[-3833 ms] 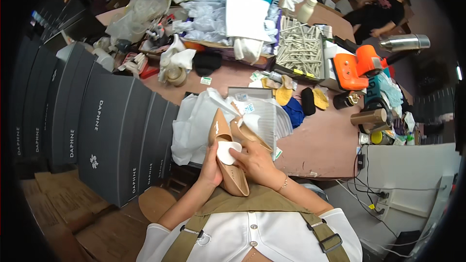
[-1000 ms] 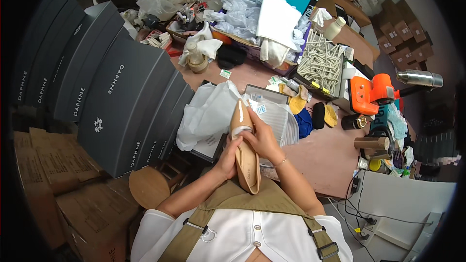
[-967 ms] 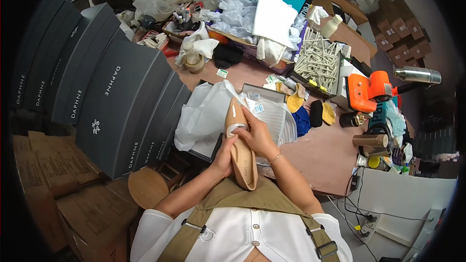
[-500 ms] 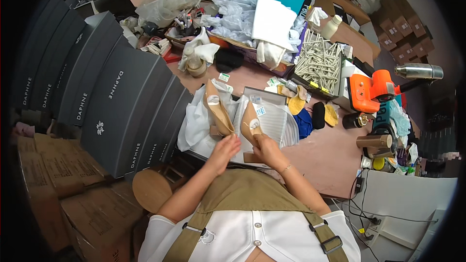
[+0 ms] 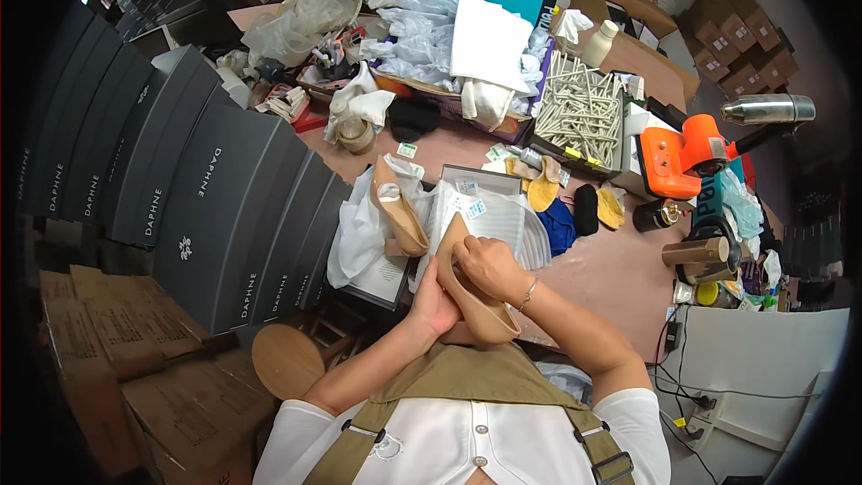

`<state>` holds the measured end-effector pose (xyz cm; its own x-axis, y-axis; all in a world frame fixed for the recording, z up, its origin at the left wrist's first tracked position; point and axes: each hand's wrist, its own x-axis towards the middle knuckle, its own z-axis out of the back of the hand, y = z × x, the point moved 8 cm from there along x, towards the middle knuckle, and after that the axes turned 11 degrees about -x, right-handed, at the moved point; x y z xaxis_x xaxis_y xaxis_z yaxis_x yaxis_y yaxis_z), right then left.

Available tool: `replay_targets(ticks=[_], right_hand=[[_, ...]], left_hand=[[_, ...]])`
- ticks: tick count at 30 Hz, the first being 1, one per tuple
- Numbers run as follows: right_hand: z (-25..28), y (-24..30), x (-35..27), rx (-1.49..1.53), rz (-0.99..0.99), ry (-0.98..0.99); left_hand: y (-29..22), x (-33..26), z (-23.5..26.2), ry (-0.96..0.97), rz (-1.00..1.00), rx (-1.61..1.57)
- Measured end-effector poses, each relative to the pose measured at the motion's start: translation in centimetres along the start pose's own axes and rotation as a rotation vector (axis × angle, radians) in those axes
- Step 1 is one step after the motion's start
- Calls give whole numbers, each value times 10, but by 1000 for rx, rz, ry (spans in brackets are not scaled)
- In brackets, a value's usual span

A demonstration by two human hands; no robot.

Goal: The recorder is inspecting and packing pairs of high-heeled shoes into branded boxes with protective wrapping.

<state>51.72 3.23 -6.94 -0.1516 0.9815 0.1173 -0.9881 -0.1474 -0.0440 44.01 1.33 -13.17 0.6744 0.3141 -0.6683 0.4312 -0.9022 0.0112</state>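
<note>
A tan high-heeled pump (image 5: 485, 313) is held over the table's near edge, its pointed toe away from me and its heel end toward me. My left hand (image 5: 435, 304) cups its left side. My right hand (image 5: 489, 268) has bent fingers reaching into the shoe's opening near the toe; what they pinch, if anything, is hidden. The matching tan pump (image 5: 411, 232) lies to the left, with something white inside, on white tissue paper (image 5: 355, 238) over an open shoebox. Beyond my hands is a grey box part (image 5: 485, 178) with white ribbed wrapping (image 5: 536, 238).
Stacked dark grey shoeboxes (image 5: 229, 207) rise at left above brown cartons (image 5: 180, 404) and a round wooden stool (image 5: 287, 361). Farther back are a tray of pale sticks (image 5: 579, 112) and plastic bags (image 5: 417, 18). An orange heat gun (image 5: 669, 162) and a dark bottle (image 5: 655, 216) stand right.
The right pump has come toward me, heel end now near my apron. My left hand has let go of the left pump and now supports this one; my right hand has moved into its opening.
</note>
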Motion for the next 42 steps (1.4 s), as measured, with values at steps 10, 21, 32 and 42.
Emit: replay_targets(ticks=[10,21,32,42], right_hand=[[-12,4,17,123,153,-16],[4,-77,9,423,-302,-113],[-35,5,21,352,-167,24],[-11,0,21,511,-265,-48]], left_hand=[[-20,-1,10,-70,-126,53],[-49,8,45,-132,-317,-24],[-32,-4,21,-105,-264,42],[-34,-9,12,26,-355,89]])
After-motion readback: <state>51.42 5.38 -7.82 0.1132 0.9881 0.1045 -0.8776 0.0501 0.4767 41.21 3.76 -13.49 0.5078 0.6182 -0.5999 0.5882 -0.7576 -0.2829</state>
